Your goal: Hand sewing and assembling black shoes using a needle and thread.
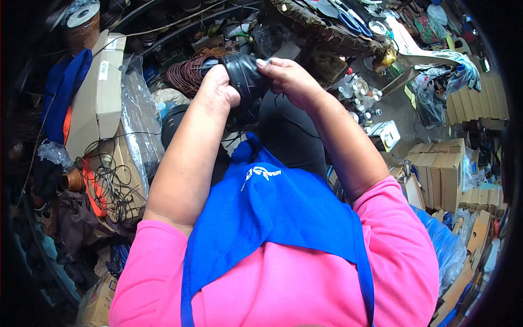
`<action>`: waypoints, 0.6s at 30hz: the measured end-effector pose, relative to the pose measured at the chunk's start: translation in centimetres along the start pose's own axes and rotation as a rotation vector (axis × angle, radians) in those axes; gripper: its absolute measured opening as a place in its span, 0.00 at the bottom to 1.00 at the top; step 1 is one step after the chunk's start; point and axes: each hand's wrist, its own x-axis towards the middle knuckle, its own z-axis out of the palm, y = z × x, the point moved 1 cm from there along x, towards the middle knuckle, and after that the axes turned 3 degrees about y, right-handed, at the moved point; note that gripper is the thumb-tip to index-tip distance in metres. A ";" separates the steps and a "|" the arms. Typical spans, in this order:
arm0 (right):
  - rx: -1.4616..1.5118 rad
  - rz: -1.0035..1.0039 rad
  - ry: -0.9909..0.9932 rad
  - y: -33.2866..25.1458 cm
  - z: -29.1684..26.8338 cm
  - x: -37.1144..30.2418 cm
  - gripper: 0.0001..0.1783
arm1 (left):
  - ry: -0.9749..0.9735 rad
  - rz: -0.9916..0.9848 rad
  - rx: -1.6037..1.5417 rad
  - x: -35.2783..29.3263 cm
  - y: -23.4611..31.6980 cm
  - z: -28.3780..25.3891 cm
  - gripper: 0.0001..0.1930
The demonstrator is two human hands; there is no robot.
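Observation:
A black leather shoe [248, 79] is held up between my two hands, above my dark-clothed knees. My left hand [219, 87] grips its left side. The fingers of that hand are mostly hidden behind and inside the leather. On the other side my right hand [289, 79] pinches the upper right edge, thumb on top and fingers curled beneath. The leather looks soft and creased, and its full outline is covered by my hands. A thin black thread [291, 117] hangs below my right hand across the dark cloth. A blue apron [278, 207] covers my lap.
Left of my arm stand a long cardboard box [101, 90] and a tangle of black wire [117, 180]. Coiled reddish-brown cord [182, 76] lies beyond my left hand. To the right are small bottles [359, 92], cardboard boxes [436, 169] and blue-handled scissors [354, 22] on a worn block.

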 end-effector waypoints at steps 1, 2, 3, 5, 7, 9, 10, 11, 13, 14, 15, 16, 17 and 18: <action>-0.039 0.032 0.002 0.1 0.6 0.0 0.12 | 0.007 -0.043 -0.032 0.3 -0.3 -1.7 0.13; -0.038 0.040 0.007 0.5 0.4 -0.2 0.12 | 0.009 -0.102 -0.059 0.3 -0.9 -1.7 0.13; -0.023 0.096 -0.023 1.2 0.0 -0.4 0.12 | 0.034 -0.083 -0.083 0.1 -1.8 -2.0 0.12; -0.049 0.150 -0.097 1.8 -0.9 -1.1 0.13 | 0.025 -0.064 -0.150 -1.6 -3.8 -2.5 0.12; -0.085 0.082 -0.137 1.6 -0.3 -1.8 0.14 | 0.098 0.046 -0.164 -3.7 -5.2 -1.8 0.13; -0.160 -0.049 -0.198 2.7 0.0 -1.6 0.16 | 0.040 0.017 -0.165 -4.0 -5.2 -3.1 0.14; -0.160 -0.044 -0.203 3.1 -0.2 -1.9 0.16 | -0.025 -0.015 -0.158 -4.1 -5.2 -3.6 0.15; -0.120 -0.028 -0.230 2.9 -0.1 -2.2 0.16 | -0.029 -0.036 -0.182 -4.3 -5.1 -3.7 0.16; -0.083 -0.012 -0.256 3.1 0.1 -2.3 0.16 | -0.027 -0.058 -0.166 -4.2 -4.8 -4.3 0.16; -0.068 0.023 -0.261 3.5 0.2 -2.4 0.17 | -0.026 -0.086 -0.147 -4.2 -4.8 -4.4 0.16; -0.054 0.057 -0.265 3.7 0.2 -2.6 0.17 | -0.037 -0.103 -0.155 -4.1 -4.8 -4.5 0.16; -0.055 0.059 -0.262 3.6 0.0 -2.8 0.17 | -0.039 -0.106 -0.156 -4.0 -4.7 -4.5 0.16; -0.076 0.095 -0.253 2.8 0.3 -3.3 0.17 | 0.003 -0.105 -0.096 -4.3 -4.5 -3.8 0.15; -0.097 0.130 -0.244 2.4 0.4 -3.7 0.17 | 0.044 -0.104 -0.036 -4.3 -4.4 -3.5 0.13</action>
